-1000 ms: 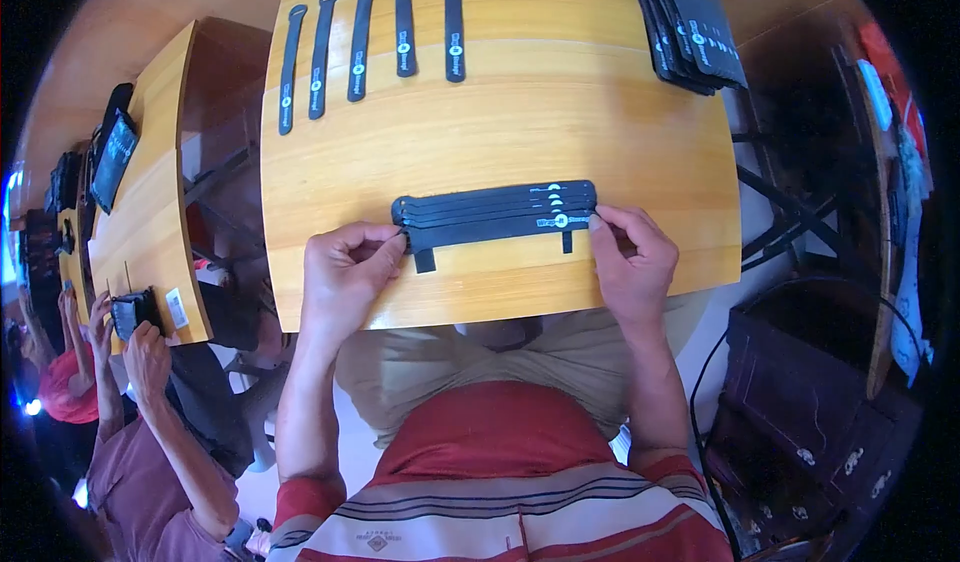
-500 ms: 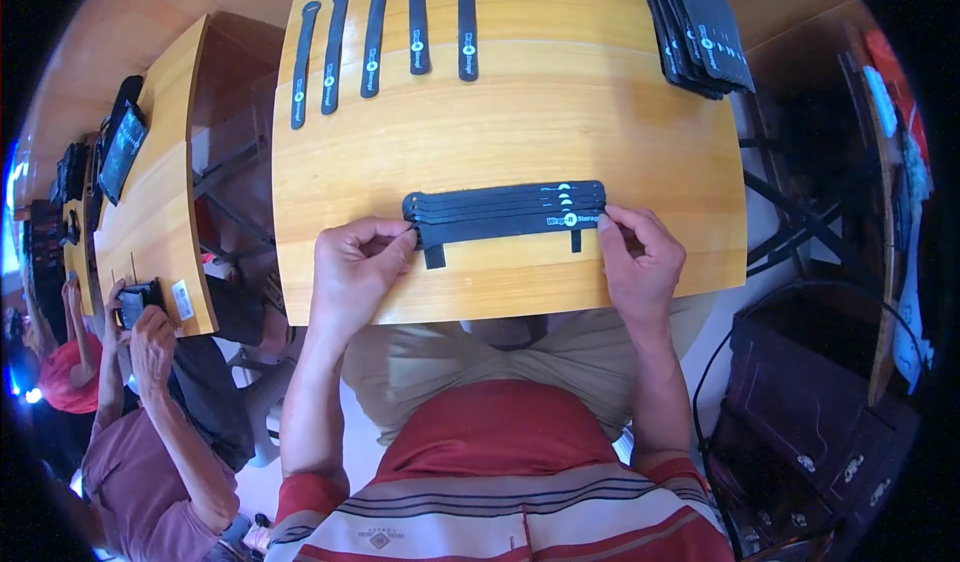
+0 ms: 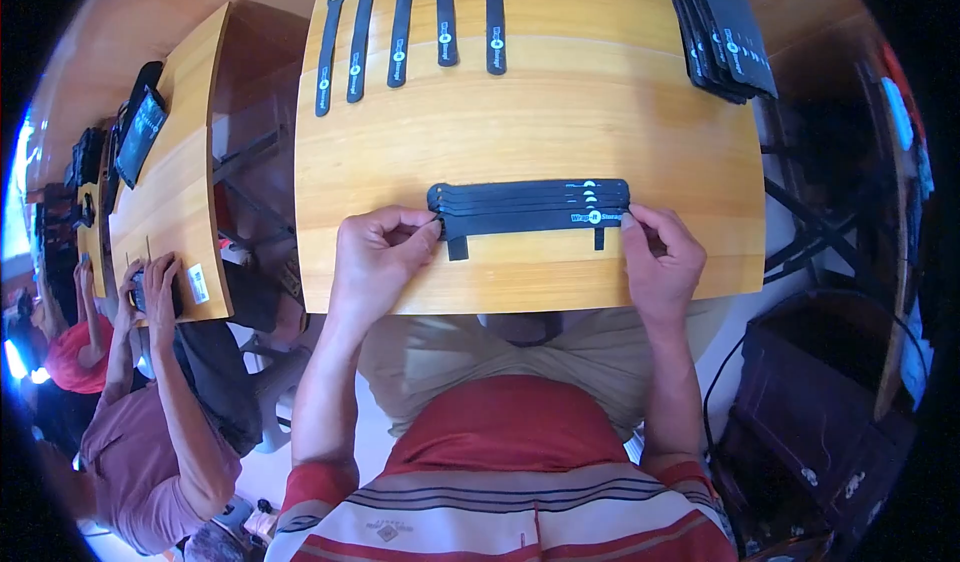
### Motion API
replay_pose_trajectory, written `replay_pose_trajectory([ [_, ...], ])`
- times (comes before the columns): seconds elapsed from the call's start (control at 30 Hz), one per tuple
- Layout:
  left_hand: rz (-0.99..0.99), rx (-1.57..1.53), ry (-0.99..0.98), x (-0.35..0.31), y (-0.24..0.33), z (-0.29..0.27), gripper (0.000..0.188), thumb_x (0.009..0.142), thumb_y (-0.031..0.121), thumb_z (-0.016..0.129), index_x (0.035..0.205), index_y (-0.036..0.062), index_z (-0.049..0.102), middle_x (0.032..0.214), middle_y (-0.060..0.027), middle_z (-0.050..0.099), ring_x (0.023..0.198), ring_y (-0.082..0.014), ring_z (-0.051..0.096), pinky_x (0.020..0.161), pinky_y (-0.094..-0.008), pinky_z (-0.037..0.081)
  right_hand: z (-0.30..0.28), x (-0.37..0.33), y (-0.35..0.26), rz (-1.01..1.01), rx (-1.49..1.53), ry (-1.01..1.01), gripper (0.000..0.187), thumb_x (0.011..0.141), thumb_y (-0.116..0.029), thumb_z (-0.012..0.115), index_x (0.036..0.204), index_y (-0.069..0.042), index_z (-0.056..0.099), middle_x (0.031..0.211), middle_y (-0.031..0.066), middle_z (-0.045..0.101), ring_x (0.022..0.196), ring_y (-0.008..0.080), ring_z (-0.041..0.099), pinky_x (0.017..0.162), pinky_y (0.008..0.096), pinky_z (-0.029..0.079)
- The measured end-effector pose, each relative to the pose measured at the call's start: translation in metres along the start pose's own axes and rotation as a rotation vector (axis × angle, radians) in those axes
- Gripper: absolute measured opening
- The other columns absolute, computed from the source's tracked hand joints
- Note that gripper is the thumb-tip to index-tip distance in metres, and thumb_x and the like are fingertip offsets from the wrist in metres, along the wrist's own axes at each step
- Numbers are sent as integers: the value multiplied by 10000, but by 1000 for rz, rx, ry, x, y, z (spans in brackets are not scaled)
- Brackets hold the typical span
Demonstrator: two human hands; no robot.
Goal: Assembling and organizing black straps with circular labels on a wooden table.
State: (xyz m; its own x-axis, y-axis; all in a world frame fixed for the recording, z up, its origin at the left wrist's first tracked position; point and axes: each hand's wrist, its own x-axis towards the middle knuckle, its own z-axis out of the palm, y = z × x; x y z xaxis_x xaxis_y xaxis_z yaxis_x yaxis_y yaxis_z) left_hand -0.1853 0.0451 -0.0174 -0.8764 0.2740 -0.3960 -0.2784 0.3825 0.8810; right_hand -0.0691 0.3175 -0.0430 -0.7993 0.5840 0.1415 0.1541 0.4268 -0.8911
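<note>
Several black hook-and-loop straps (image 3: 520,199) lie overlapped like steps on the table near its front edge, with loop ends at left and pale print at right. My left hand (image 3: 385,252) pinches the left end of the nearest strap between thumb and forefinger. At its right end, my right hand (image 3: 664,257) grips the same strap in a pinch. Two short black strips (image 3: 457,248) stick out from beneath the straps toward me, one near each end. The fingertips hide the strap's very ends.
Five separate black straps (image 3: 398,32) lie in a row at the far left of the wooden table (image 3: 560,132). A stack of black strap bundles (image 3: 722,37) sits at the far right corner. Left, a co-worker's hands (image 3: 150,287) are at another table (image 3: 190,132).
The whole view has shifted, so the table and straps appear farther right. My hands keep their pinch on the strap's ends. The co-worker's hands have come lower over a dark item.
</note>
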Motion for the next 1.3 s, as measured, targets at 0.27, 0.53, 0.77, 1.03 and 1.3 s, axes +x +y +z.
replay_pose_trajectory([
  [0.27,40,11,-2,1,-6,-1,100,932,79,733,950,-19,736,719,-19,685,585,-42,585,529,-194,474,-1,1,1,-7,-14,-16,94,869,3,713,955,40,716,799,100,682,682,137,642,619,262,506],
  [0.53,56,25,-4,2,-10,-2,112,933,90,736,962,-18,740,724,-18,689,589,-41,586,528,-197,481,-1,1,-1,-26,-22,-21,96,875,3,710,961,44,716,798,102,680,678,129,633,611,263,496],
  [0.77,21,10,-8,1,-4,-1,106,922,37,718,982,-44,749,738,-11,692,643,-32,581,577,-198,473,-2,1,0,-54,-37,-22,102,876,5,711,971,43,716,797,99,679,683,124,626,617,263,492],
  [1.03,42,6,8,1,-8,0,99,925,40,712,961,-47,743,730,-3,685,635,-27,581,574,-192,469,0,0,1,-44,1,-4,106,880,10,707,981,41,717,801,87,678,698,112,621,619,263,491],
  [1.3,33,20,27,0,-4,1,82,918,46,719,909,-33,738,696,-3,672,604,-30,582,562,-193,473,-2,1,-3,-66,-36,-20,106,868,0,711,968,34,717,805,111,683,671,149,641,611,283,502],
])
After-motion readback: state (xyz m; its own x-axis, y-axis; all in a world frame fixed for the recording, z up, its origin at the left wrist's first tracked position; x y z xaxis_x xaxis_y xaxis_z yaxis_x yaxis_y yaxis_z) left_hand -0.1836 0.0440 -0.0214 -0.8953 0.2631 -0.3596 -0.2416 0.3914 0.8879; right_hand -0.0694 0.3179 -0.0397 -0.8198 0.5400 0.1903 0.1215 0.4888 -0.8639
